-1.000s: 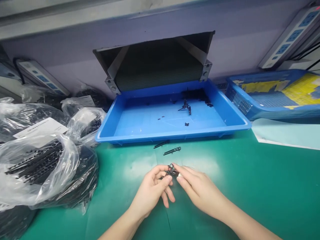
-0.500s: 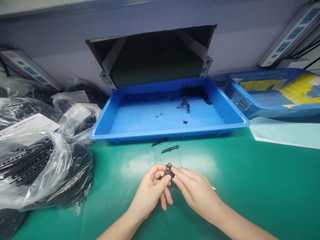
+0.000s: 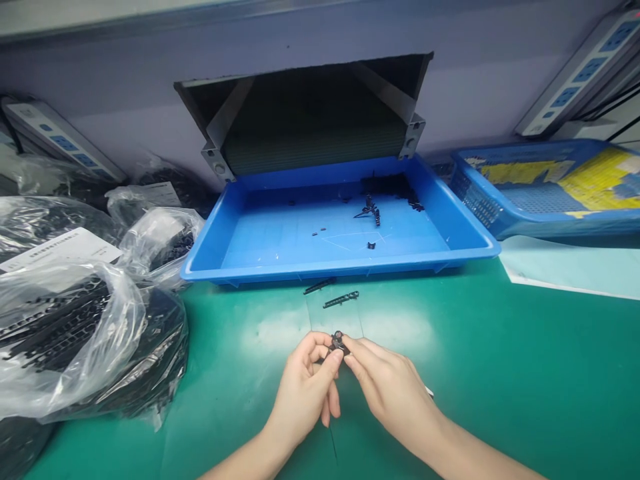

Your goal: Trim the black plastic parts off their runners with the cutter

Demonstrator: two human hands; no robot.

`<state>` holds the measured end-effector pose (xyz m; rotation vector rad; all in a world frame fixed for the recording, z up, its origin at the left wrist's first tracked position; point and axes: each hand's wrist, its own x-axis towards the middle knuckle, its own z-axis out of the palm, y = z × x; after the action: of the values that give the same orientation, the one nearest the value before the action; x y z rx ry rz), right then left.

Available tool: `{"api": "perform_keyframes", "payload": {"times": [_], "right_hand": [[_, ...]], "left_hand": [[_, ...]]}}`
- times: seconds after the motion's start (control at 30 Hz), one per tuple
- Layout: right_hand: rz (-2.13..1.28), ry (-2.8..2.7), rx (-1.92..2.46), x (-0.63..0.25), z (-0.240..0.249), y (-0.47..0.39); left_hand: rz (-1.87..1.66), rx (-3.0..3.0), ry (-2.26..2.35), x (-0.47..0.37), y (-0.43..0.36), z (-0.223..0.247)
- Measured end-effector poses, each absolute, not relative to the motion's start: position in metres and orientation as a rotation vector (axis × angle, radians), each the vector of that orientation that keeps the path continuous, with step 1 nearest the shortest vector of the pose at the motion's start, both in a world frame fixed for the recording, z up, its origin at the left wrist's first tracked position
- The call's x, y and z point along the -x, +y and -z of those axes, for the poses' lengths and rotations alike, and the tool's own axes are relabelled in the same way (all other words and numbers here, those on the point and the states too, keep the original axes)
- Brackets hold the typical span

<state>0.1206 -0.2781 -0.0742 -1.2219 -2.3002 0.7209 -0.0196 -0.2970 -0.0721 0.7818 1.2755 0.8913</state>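
Observation:
Between my fingertips is a small black plastic part point(image 3: 338, 341) with a ring-shaped end pointing up; its lower portion is hidden by my fingers. My left hand point(image 3: 306, 383) pinches it from the left, thumb in front. From the right, my right hand point(image 3: 393, 380) grips the same part with thumb and index finger. Just beyond my hands, a black perforated strip point(image 3: 341, 299) lies on the green table mat, and a second black strip point(image 3: 319, 286) rests near the tray's front edge. A small white object point(image 3: 429, 391) shows partly behind my right hand.
A blue tray point(image 3: 320, 272) holding loose black parts stands below a conveyor opening point(image 3: 320, 120). Clear bags point(image 3: 90, 347) of black strips crowd the left. At right are a blue basket point(image 3: 540, 223) with yellow labels and a pale sheet point(image 3: 570, 267). Power strips flank the wall.
The ring-shaped end of the black part has tilted and sits slightly lower between my fingertips. My left hand's lower fingers have curled in a little. Both hands keep their grip.

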Motion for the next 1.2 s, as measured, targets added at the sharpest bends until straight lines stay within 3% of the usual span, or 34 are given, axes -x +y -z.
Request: {"api": "perform_keyframes", "payload": {"times": [0.17, 0.37, 0.63, 0.8, 0.97, 1.2], "right_hand": [[-0.727, -2.288, 1.269, -0.121, 0.075, -0.274], [-0.817, -2.196, 1.507, -0.134, 0.075, -0.256], [-0.891, -2.008, 1.576, -0.153, 0.075, -0.230], [-1.096, -1.915, 1.510, -0.156, 0.067, -0.230], [-1.370, -1.858, 1.381, -0.150, 0.058, -0.238], [-1.336, -1.906, 1.330, -0.146, 0.061, -0.247]], "left_hand": [[-0.818, -0.940, 1.359, 0.028, -0.291, 0.075], [-0.783, -1.543, 1.789, 0.042, -0.270, 0.076], [-0.642, -1.830, 1.803, 0.019, -0.223, 0.081], [-0.606, -1.763, 1.642, 0.012, -0.241, 0.069], [-0.646, -1.261, 1.333, 0.010, -0.273, 0.061], [-0.842, -0.922, 1.253, 0.014, -0.282, 0.069]]}}
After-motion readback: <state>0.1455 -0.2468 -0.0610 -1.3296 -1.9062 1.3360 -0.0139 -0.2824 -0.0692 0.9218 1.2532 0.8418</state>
